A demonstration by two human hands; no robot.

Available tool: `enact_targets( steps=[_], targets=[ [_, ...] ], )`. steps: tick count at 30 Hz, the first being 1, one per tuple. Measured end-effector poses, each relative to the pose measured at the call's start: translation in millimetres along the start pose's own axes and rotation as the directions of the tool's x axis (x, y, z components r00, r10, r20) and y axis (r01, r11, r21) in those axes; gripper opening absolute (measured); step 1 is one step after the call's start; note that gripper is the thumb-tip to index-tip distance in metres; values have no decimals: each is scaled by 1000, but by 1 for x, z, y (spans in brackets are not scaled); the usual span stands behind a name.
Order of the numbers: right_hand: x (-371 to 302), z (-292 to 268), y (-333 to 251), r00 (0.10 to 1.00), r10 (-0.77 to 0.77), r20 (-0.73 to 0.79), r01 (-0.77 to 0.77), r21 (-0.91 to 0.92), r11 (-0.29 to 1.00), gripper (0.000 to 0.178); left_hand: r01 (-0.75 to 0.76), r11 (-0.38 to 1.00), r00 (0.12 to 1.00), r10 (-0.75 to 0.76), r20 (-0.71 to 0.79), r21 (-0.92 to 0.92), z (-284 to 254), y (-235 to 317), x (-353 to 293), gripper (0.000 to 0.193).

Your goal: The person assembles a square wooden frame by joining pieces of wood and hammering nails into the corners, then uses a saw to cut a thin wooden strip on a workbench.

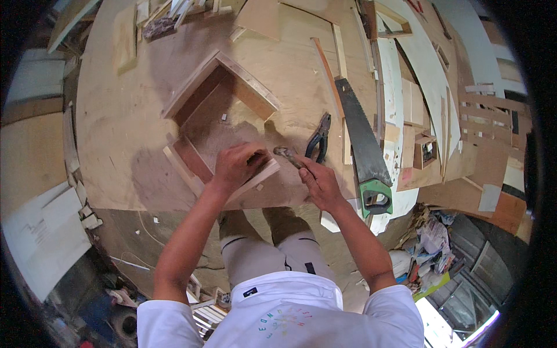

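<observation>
My left hand [239,166] is closed, its fingers curled at the right end of the near L-shaped wooden frame piece [190,158]. Whatever those fingers pinch is hidden. In my right hand [322,184] is a hammer [285,152], gripped by the handle, its head just right of the left hand. Beyond them, a second L-shaped wooden frame piece [249,88] stands on edge with its corner pointing away. Small gaps separate the two pieces at the left and right.
Right of the hammer lie dark-handled pliers [318,139] and a green-handled handsaw [364,139] on the plywood worktop [110,156]. Wood strips and panels [406,98] crowd the right side. Offcuts [168,17] lie at the far left. A small white piece [224,117] sits between the frame pieces.
</observation>
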State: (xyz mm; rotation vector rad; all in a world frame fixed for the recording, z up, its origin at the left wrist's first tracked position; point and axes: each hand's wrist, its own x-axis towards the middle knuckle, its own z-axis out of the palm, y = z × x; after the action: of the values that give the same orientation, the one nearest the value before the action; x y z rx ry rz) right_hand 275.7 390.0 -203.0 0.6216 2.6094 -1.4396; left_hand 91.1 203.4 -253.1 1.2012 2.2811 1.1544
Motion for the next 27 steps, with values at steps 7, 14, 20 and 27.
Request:
enact_targets(
  steps=[7,14,20,27],
  targets=[
    [23,-14,-19,977,54,205,-39,-73,997,40,164,983,986,-161,34,-88,2,-2,-2,34],
    [29,-12,-1,979,-60,193,90,-153,984,43,191,980,980,-188,60,-57,-5,2,2,37],
    [27,-4,4,965,-216,146,238,-153,959,49,202,971,978,-193,79,-129,0,-4,0,37],
    [27,-3,9,958,-265,110,282,-196,939,49,174,980,984,-170,56,-94,-5,4,1,37]
  ],
)
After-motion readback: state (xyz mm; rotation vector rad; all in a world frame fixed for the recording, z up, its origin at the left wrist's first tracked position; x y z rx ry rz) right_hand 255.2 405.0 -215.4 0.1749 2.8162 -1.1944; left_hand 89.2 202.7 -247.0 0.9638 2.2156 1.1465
